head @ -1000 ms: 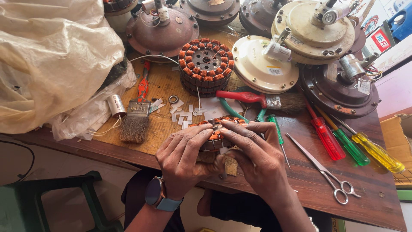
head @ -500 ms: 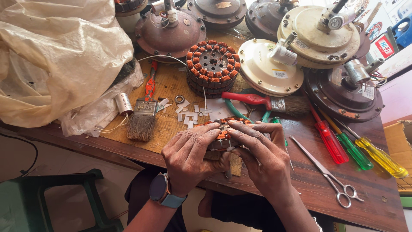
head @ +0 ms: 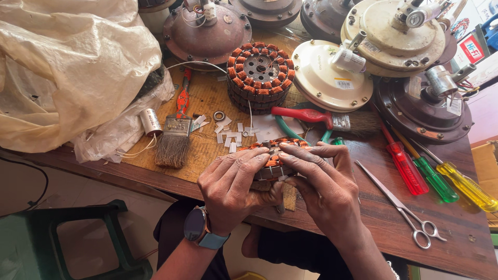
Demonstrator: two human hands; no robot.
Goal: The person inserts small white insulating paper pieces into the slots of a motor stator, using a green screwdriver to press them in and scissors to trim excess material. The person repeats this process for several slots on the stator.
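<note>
A round fan stator with copper windings (head: 274, 155) rests at the front edge of the wooden bench, mostly hidden under both hands. My left hand (head: 234, 186), with a dark watch on a blue strap at the wrist, wraps its left side, fingers laid over the top. My right hand (head: 324, 184) holds the right side, its fingers pressing on the windings. A second copper-wound stator (head: 259, 75) stands upright farther back on a sheet of cardboard (head: 202, 101).
A paintbrush (head: 174, 137), a small capacitor (head: 150, 122) and white paper slips (head: 231, 132) lie left. Red-handled pliers (head: 303, 115), three screwdrivers (head: 433, 179) and scissors (head: 402, 207) lie right. Fan motor housings (head: 332, 75) crowd the back; a plastic bag (head: 62, 67) fills the left; a green stool (head: 67, 238) below.
Both hands stay on the stator at the bench edge; fingers shift slightly over the windings. The view has drifted a little; nothing else moved.
</note>
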